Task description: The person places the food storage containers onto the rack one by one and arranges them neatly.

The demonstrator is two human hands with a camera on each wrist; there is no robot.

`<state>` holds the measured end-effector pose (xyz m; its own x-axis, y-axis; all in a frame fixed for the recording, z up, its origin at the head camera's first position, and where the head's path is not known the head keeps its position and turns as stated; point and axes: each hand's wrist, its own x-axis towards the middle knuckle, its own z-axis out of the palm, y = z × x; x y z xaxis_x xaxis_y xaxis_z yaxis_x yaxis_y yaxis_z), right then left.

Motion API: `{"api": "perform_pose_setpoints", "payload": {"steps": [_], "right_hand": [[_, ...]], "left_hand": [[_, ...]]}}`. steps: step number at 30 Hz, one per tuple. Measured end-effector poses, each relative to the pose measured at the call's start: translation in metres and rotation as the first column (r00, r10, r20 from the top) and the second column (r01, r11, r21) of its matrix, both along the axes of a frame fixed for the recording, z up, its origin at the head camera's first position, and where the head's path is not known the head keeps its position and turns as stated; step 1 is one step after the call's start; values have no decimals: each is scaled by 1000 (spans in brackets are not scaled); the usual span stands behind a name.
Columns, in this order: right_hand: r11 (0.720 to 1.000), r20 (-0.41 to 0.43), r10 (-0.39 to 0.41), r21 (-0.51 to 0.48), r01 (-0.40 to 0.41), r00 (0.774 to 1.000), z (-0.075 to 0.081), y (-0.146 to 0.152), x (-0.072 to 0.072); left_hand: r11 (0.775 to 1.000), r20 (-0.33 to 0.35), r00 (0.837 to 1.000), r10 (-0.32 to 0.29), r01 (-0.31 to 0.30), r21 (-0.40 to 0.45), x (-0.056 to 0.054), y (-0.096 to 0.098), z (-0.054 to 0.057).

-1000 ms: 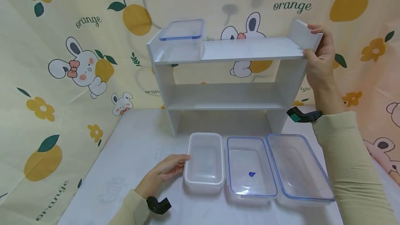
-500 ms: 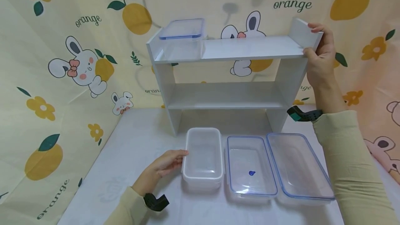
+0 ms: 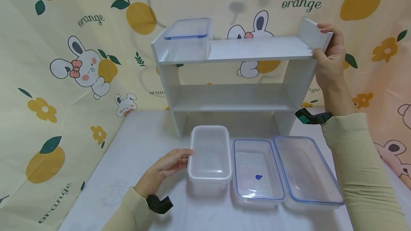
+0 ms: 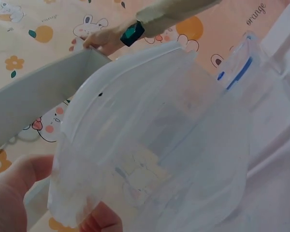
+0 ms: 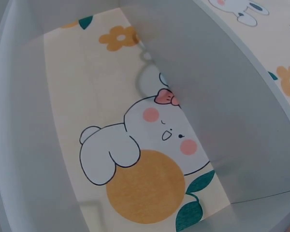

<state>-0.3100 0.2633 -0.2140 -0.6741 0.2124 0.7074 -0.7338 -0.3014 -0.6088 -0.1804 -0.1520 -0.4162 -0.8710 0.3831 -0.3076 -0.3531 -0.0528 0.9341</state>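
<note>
My left hand [image 3: 168, 165] grips the left side of a clear food container with a white lid [image 3: 210, 152]. In the left wrist view, thumb and fingertips pinch the wall of this container [image 4: 150, 140], which fills most of the picture. It looks raised a little off the table, with a shadow below. High on the right, my right hand [image 3: 332, 58] holds the upright end panel [image 3: 313, 36] of a white shelf unit [image 3: 236, 97], thumb in front and fingers over the edge. The right wrist view shows the shelf boards [image 5: 232, 106] but hardly any of that hand.
Two blue-rimmed containers, a middle one [image 3: 258, 168] and a larger one [image 3: 308, 170], stand on the white table [image 3: 112, 174] right of the held one. Another blue-lidded container [image 3: 187, 42] sits at the left of the top shelf. A patterned cloth [image 3: 80, 117] hangs behind.
My left hand has moved up and slightly forward with the white-lidded container, toward the shelf unit. The right hand stays on the end panel.
</note>
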Motion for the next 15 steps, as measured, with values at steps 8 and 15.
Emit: {"api": "perform_pose_setpoints", "payload": {"steps": [8,15], "right_hand": [[1000,-15,-2,11,2,1000,0,0,0],[1000,-13,10,-5,-10,1000,0,1,0]], "left_hand": [[1000,-5,1000,-15,15,13,2,2,11],[999,-11,999,-33,34,10,0,5,18]]}}
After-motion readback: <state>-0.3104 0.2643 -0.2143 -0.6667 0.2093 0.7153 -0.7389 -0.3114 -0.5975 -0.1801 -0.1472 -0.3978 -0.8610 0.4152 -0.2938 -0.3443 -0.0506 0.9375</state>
